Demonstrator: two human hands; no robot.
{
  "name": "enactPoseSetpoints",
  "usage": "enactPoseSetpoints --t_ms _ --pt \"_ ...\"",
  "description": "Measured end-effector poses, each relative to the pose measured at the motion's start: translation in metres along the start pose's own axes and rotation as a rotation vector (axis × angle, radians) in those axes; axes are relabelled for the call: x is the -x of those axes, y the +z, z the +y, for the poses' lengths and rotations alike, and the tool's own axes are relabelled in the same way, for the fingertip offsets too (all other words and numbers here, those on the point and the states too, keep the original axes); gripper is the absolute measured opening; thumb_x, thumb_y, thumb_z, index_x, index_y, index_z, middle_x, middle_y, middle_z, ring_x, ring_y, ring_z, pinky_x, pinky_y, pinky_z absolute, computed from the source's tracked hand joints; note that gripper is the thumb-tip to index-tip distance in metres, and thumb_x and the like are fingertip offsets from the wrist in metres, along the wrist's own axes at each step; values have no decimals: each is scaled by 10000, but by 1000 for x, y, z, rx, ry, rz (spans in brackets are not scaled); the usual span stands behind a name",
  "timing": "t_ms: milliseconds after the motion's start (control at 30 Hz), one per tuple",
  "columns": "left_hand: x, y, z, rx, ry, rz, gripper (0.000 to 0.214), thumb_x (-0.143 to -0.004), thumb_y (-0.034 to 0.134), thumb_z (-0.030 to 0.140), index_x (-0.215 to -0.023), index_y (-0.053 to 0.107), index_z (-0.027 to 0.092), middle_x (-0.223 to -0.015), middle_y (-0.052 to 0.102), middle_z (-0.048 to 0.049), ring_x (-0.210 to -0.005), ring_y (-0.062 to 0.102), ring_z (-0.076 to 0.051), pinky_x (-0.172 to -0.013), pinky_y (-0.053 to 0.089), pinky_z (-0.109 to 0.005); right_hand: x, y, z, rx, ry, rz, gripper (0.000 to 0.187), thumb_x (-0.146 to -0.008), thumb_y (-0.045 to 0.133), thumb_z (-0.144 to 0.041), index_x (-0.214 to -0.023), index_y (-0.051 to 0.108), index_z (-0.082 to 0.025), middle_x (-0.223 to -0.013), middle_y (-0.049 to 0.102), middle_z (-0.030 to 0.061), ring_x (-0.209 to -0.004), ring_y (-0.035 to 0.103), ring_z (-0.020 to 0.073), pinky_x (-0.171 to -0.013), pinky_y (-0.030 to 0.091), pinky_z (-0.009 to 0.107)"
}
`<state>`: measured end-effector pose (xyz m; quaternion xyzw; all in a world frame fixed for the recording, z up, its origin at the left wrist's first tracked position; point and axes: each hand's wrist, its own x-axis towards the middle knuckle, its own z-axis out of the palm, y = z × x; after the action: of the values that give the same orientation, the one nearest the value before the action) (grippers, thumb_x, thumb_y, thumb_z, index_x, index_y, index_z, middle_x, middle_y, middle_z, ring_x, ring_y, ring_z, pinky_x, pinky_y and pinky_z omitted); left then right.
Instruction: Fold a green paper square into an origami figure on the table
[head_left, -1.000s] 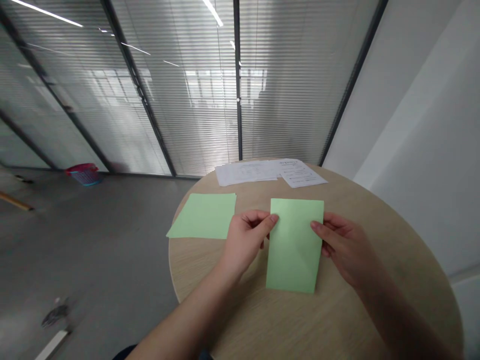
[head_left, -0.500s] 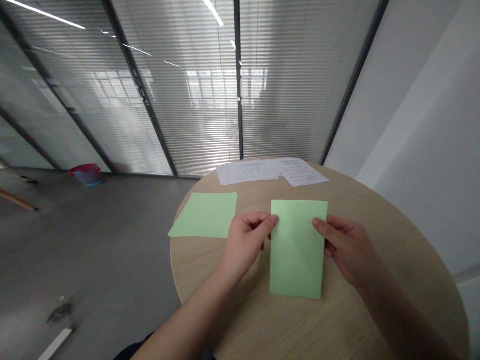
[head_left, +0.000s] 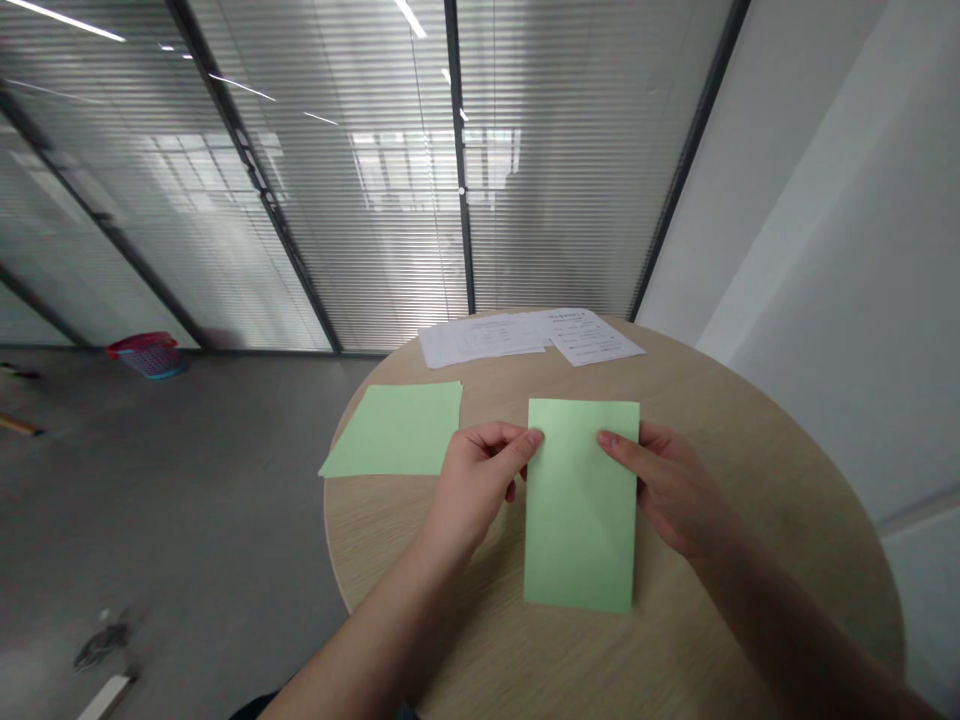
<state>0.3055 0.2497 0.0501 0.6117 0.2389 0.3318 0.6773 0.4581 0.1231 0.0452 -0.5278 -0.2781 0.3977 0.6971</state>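
Observation:
Between my hands is an upright rectangle of light green paper (head_left: 580, 520), held over the table. My left hand (head_left: 480, 470) pinches its left edge near the top, thumb in front and fingers behind. On the opposite edge my right hand (head_left: 671, 485) grips it, its thumb lying further in across the front face and its fingers mostly hidden behind. Left of my left hand, more green paper (head_left: 401, 430) lies flat on the table, one corner reaching the table's edge.
The round wooden table (head_left: 750, 440) carries white printed sheets (head_left: 487, 338) at its far side. Beyond stands a glass partition with blinds (head_left: 555, 220), and a white wall (head_left: 825, 250) is at the right. A red and blue basket (head_left: 150, 355) sits on the grey floor.
My right thumb has slid inward over the paper's face. The whole view has shifted a little, so the table and papers appear further left. Both hands keep their hold.

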Motion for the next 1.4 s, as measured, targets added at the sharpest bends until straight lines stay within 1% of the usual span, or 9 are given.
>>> enactPoseSetpoints --t_ms 133,333,467,600,767,900,1000,1233,1400 --pt "-1 -1 0 5 -4 8 308 -713 835 454 -672 735 166 -555 565 22 -432 423 -65 -379 321 -191 -1 1 0 0 -4 -12 412 -670 928 -526 -907 828 -204 -833 808 88 -740 740 260 -776 589 407" --pt "-1 -2 1 1 -10 66 301 -707 839 442 -658 725 168 -548 568 26 -426 415 -63 -393 316 -197 -1 1 0 -21 -43 27 433 -648 910 -608 -727 794 -199 -737 773 77 -642 684 216 -650 564 356" --pt "0 -1 2 -25 -5 92 301 -698 832 447 -649 722 171 -536 568 25 -426 424 -68 -399 316 -201 -3 4 0 -69 -85 135 387 -582 962 -540 -631 758 -214 -674 747 43 -602 650 183 -599 543 323" --pt "1 0 2 -40 4 82 293 -713 817 437 -633 716 173 -518 571 20 -429 435 -71 -402 319 -194 -5 6 0 -145 -107 186 343 -536 994 -462 -669 779 -230 -689 760 32 -614 661 181 -604 548 317" --pt "3 0 2 -36 19 102 306 -708 823 437 -623 710 166 -507 572 15 -426 442 -70 -399 323 -184 -4 8 -2 -161 -143 124 343 -655 923 -529 -755 796 -226 -730 770 51 -636 684 214 -616 549 351" --pt "4 2 1 -31 23 101 325 -715 827 444 -617 700 161 -507 576 10 -425 447 -71 -404 328 -184 -3 10 0 -171 -227 212 326 -658 920 -505 -760 780 -228 -687 751 37 -627 684 227 -599 536 360" --pt "6 4 0 -39 27 102 329 -728 820 451 -621 698 165 -505 579 8 -426 448 -74 -410 328 -190 -5 11 2 -182 -250 238 289 -686 904 -478 -783 778 -237 -691 749 30 -637 686 231 -591 530 360" --pt "9 3 -4 -65 40 102 315 -740 807 441 -611 693 176 -511 575 9 -445 454 -79 -428 338 -194 -9 8 -2 -180 -289 273 303 -608 929 -433 -742 734 -244 -672 720 5 -563 610 169 -526 483 309" --pt "9 3 -4 -62 41 100 311 -740 807 439 -616 697 176 -512 576 10 -446 451 -79 -430 328 -197 -7 10 -3 -196 -272 261 336 -610 927 -448 -766 714 -240 -680 711 -1 -578 617 174 -557 494 320"
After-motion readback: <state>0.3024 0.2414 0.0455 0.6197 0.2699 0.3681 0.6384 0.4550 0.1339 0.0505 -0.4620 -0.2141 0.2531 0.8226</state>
